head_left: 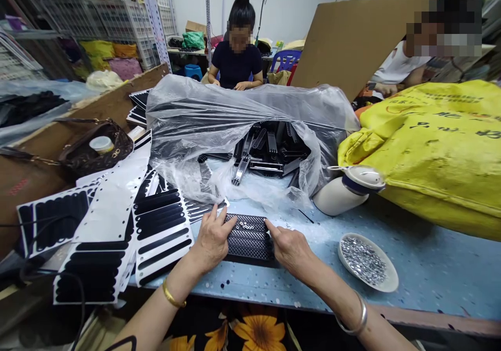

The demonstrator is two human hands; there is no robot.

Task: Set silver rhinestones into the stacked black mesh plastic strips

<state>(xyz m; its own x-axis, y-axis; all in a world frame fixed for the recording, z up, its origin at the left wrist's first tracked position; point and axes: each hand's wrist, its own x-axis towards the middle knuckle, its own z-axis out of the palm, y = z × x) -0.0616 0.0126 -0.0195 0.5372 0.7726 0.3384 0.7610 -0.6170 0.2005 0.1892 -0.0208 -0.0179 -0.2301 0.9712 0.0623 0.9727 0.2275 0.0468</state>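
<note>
Between my hands, a row of black perforated strips [248, 249] lies side by side near the table's front edge. Several small silver rings [245, 226] rest on the far strips. My left hand [213, 238] grips their left end, thumb over the top and fingers along the far corner. My right hand [291, 249] holds the right end, its index finger at the far right corner and the other fingers curled. To the right stands a white bowl [391, 283] of small shiny metal pieces [362, 259].
A clear plastic bag [188, 110] spills black strip parts [270, 152]. White sheets with black strips [160, 236] and a brown handbag [97, 147] lie left. A white lidded container [340, 194] and yellow sack [430, 152] stand right. Two people [238, 53] sit beyond.
</note>
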